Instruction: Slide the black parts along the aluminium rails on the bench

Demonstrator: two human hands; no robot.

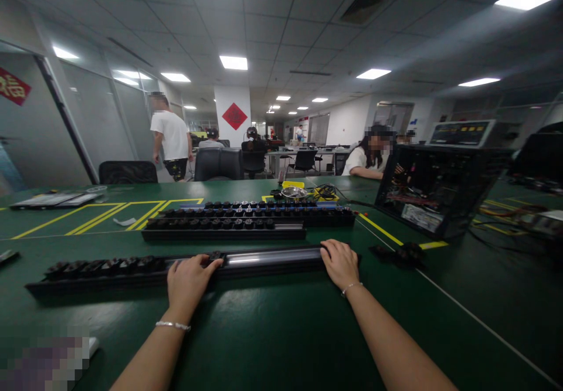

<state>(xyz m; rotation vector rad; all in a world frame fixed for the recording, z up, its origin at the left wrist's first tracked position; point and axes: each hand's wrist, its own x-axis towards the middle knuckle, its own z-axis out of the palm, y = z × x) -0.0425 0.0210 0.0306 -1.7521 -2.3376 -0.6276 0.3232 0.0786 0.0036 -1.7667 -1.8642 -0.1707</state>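
A long black rail (272, 264) with a shiny grey channel lies across the green table in front of me. Small black socket-like pieces (109, 266) sit in a row along its left part. My left hand (189, 279) is closed over the rail's middle, thumb and fingers around a small black piece (215, 256) in the channel. Its fingertips are partly hidden. At the rail's right end, my right hand (341, 262) grips the edge, fingers over the far side and partly out of sight. Bare channel shows between the two hands.
Behind lie more black rails (224, 234) filled with similar pieces. An open computer case (440, 186) stands at right, near loose black parts (409, 254). Further back are a metal dish (294, 192) and cables (325, 191). A person (365, 156) sits across the table; another (169, 136) stands at left.
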